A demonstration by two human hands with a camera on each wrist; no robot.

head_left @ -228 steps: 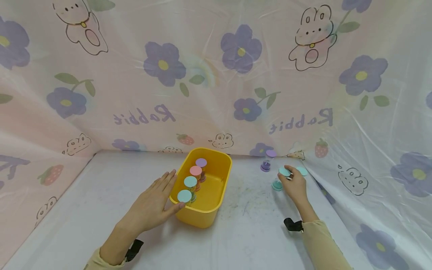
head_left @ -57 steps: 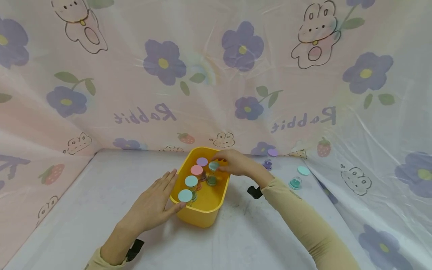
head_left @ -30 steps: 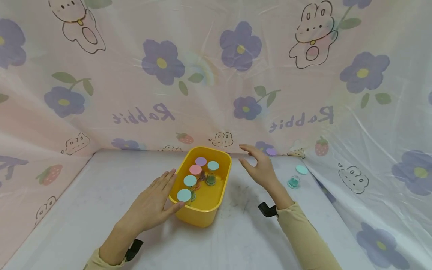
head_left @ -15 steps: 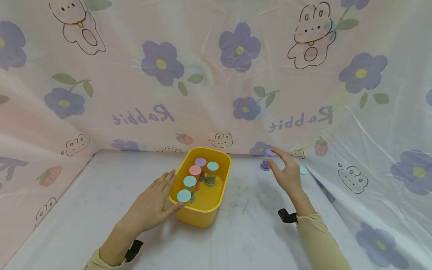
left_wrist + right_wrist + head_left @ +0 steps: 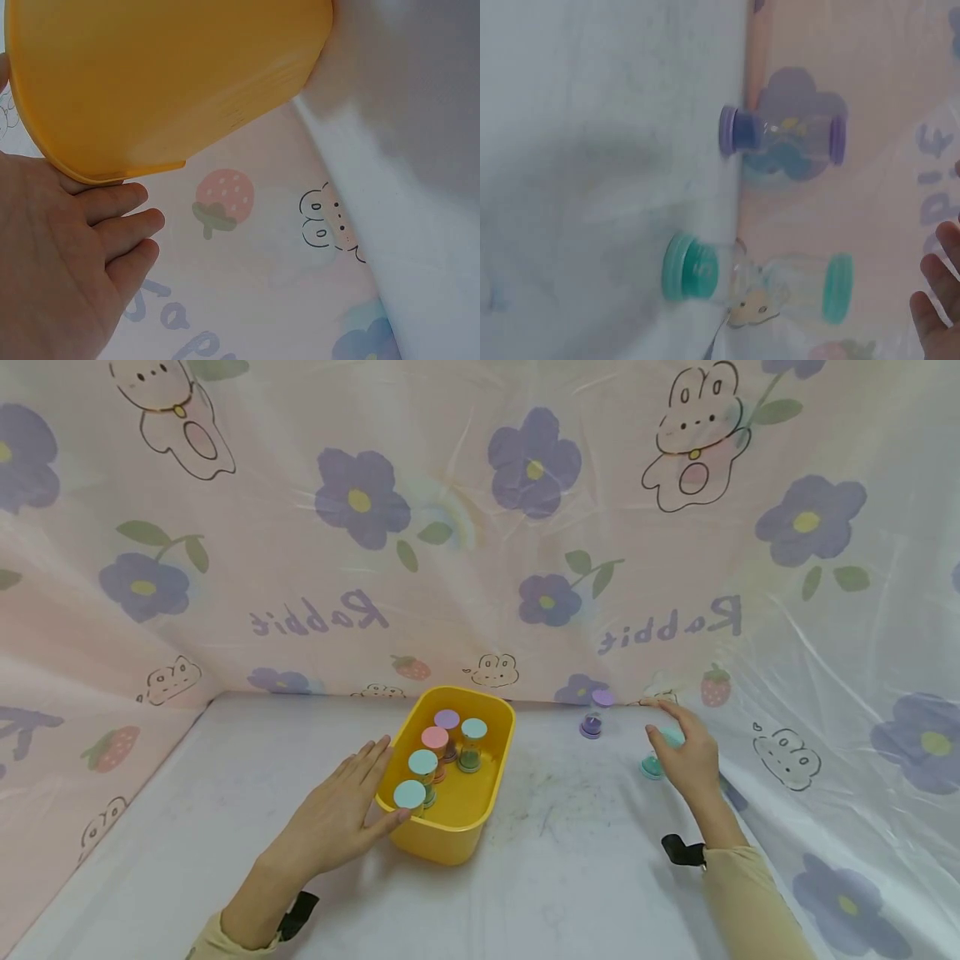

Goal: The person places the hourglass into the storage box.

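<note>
A yellow tub [image 5: 491, 777] sits mid-table and holds several small clear vials with round lids: teal [image 5: 409, 794], pink [image 5: 435, 737], purple [image 5: 447, 719] and another teal [image 5: 474, 728]. My left hand [image 5: 360, 793] rests flat against the tub's left wall, fingers straight; the left wrist view shows the tub [image 5: 165, 75] against my left hand [image 5: 67, 262]. My right hand [image 5: 678, 747] hovers with relaxed fingers beside a teal vial [image 5: 651, 767], holding nothing. A purple vial [image 5: 592, 720] stands further back. The right wrist view shows the purple vial [image 5: 780, 135], the teal vial [image 5: 757, 277] and my fingertips [image 5: 937, 300] apart from both.
A flower-and-rabbit plastic sheet [image 5: 480, 527] forms the back and side walls around the white table [image 5: 562, 877]. The two loose vials stand near the right back corner, close to the sheet.
My right hand set a teal-lidded vial into the tub, let go, then swung right to the teal vial on the table. The left hand and tub have stayed put.
</note>
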